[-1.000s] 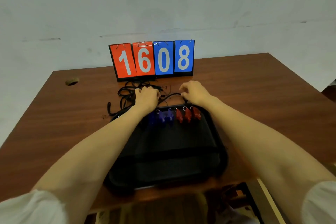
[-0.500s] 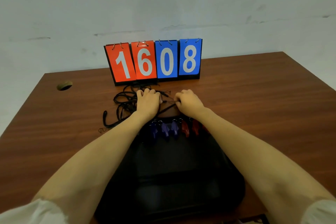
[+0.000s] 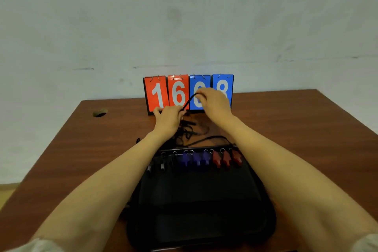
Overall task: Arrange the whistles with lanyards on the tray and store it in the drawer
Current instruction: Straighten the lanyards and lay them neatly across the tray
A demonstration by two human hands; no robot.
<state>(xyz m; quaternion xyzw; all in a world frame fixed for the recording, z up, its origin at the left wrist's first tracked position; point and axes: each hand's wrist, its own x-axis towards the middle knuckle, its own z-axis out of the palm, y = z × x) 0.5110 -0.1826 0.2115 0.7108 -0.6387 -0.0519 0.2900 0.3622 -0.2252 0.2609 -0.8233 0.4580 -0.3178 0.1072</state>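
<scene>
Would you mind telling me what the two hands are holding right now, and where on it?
Both hold one black lanyard cord: the right hand pinches its raised end, the left hand grips it lower, above the tangle.

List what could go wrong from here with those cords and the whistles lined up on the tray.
1. Both hands, left hand and right hand, hold one black lanyard stretched between them. Pulling harder may drag the whistles out of their row along the tray far edge.
2. The loose cords lie tangled beyond the tray and may knot.
3. The raised right hand is close to the scoreboard and could tip it.
</scene>
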